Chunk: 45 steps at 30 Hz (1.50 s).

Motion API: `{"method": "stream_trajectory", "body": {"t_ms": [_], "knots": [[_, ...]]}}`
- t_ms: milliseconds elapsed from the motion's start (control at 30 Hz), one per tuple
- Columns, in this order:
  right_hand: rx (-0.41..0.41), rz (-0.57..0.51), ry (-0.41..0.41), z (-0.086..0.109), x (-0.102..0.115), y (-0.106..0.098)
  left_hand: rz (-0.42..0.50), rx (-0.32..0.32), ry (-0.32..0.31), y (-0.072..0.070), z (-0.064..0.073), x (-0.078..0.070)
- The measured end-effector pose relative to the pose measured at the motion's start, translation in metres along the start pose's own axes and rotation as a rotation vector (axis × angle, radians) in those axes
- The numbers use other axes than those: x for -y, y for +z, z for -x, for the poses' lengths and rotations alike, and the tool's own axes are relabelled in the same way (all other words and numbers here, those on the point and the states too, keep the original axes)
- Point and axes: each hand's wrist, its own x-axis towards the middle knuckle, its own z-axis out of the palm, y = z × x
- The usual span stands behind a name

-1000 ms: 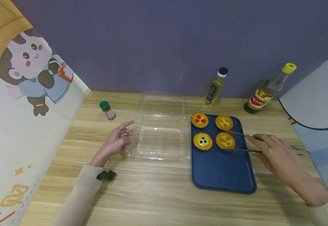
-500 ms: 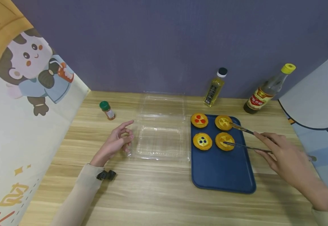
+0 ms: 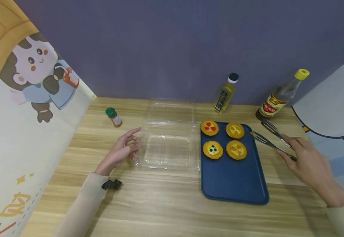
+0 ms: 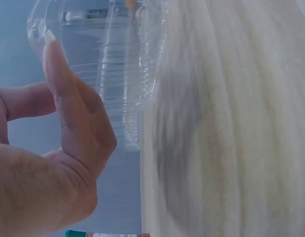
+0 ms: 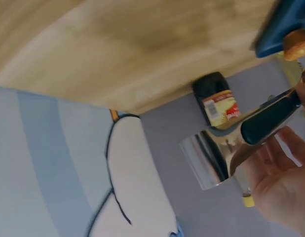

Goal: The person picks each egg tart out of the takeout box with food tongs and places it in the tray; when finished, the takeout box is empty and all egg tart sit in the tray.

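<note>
In the head view my right hand (image 3: 311, 164) grips a pair of metal tongs (image 3: 268, 141), held above the table just right of the blue tray (image 3: 234, 181). The tong tips stand apart with nothing between them. Several tarts lie on the tray's far part: one with red pieces (image 3: 209, 128), one with dark blue dots (image 3: 213, 150), and two with yellow wedges (image 3: 235, 130). My left hand (image 3: 121, 149) stays at the left edge of a clear plastic container (image 3: 167, 149), its index finger fairly straight. A fingertip overlaps the container's rim (image 4: 39, 29) in the left wrist view; firm contact is unclear.
The container's clear lid (image 3: 172, 112) lies folded back toward the wall. A green-capped spice jar (image 3: 113, 117) stands at the back left. Behind the tray stand an oil bottle (image 3: 225, 93) and a dark sauce bottle (image 3: 274, 102) with a yellow cap.
The tongs have come off the yellow-wedge tart nearer me and moved right, clear of the tray, with their tips spread. The tarts and my left hand have kept their places.
</note>
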Motion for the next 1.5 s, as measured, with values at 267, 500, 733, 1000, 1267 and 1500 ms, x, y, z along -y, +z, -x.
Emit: {"method": "stream_trajectory", "body": {"t_ms": [267,500,733,1000,1267,1500], "knots": [[0.108,-0.021,0.078,0.001,-0.019,0.02,-0.013,0.028,0.0,-0.004,0.001,-0.002],[0.162,-0.033,0.128,0.004,-0.029,0.036,-0.009,0.07,0.011,-0.007,0.003,-0.001],[0.118,-0.081,0.167,0.011,-0.032,0.048,0.011,0.089,0.013,-0.008,0.007,0.0],[0.087,-0.088,0.158,0.017,-0.033,0.051,0.007,0.082,0.019,-0.007,0.011,0.001],[0.102,-0.097,0.166,0.019,-0.032,0.051,0.002,0.112,0.0,-0.011,0.013,-0.002],[0.167,-0.114,0.22,0.017,-0.031,0.048,-0.019,0.098,-0.014,-0.011,0.015,-0.006]]}}
